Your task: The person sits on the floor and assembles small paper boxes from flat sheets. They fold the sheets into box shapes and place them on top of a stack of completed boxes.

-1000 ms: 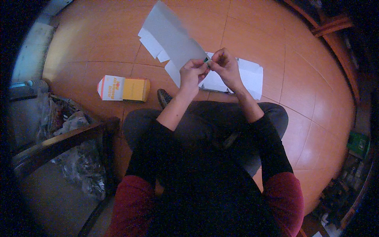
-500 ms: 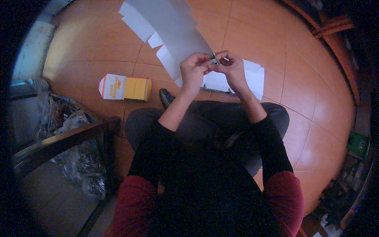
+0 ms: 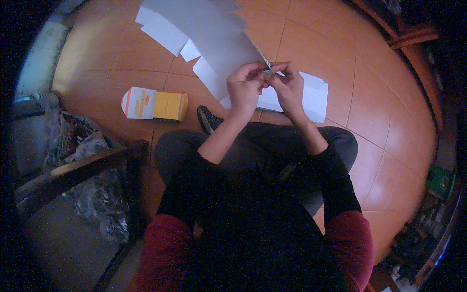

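Head view: both hands (image 3: pixel 244 91) pinch a pale card sheet (image 3: pixel 206 36) above orange tiled floor (image 3: pixel 384 104), dark wooden frame (image 3: pixel 80 173) at near left.

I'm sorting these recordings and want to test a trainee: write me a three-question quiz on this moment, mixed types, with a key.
1. Open: What do the left hand and the right hand both pinch?
2. True or false: The yellow-and-white carton lies on the floor to the left of both hands.
3. Fill in: The white card on the floor lies nearer the ____ hand.

Key:
1. The edge of the large grey card sheet.
2. True.
3. Right.
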`<act>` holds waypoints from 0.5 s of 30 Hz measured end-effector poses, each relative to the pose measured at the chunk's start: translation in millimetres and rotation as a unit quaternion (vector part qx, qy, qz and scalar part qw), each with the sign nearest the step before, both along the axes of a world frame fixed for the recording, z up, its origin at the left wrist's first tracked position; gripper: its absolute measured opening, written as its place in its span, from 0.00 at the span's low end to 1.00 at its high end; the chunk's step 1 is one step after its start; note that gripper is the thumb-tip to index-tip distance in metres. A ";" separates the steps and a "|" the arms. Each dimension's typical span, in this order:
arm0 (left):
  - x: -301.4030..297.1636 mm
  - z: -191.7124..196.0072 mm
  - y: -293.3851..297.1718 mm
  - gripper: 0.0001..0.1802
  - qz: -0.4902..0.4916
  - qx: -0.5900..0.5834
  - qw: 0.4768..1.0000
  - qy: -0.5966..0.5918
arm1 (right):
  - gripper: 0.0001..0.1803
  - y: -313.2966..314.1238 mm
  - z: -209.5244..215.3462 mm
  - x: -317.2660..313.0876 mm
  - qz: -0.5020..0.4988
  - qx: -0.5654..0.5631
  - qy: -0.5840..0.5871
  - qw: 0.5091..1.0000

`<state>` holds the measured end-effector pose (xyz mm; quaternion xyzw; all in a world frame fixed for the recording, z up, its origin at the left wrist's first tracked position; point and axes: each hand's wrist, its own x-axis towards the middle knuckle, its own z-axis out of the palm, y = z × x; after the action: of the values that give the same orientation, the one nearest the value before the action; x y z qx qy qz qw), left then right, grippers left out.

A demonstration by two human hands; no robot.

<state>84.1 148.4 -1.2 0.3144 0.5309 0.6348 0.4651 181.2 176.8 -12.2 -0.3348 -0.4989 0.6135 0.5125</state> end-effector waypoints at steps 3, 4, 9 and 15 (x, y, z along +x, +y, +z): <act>0.7 -5.3 -1.5 0.08 0.022 0.013 0.993 0.115 | 0.08 -1.2 -0.7 -1.3 -0.007 0.027 -0.028 0.999; 0.6 -7.6 -2.0 0.07 0.031 0.016 0.985 0.169 | 0.09 0.3 0.8 -0.6 -0.016 0.050 -0.103 0.993; -3.8 -6.9 -1.8 0.07 0.043 0.108 0.934 0.339 | 0.13 5.7 17.3 7.2 -0.032 0.094 -0.397 0.912; -2.6 -0.7 -2.4 0.11 -0.014 0.007 0.993 0.114 | 0.11 2.6 6.8 6.5 -0.080 0.223 -0.338 0.911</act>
<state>81.5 146.0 -1.9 0.3955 0.5712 0.5921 0.4084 187.7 179.4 -5.3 -0.4378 -0.7374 0.2933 0.4225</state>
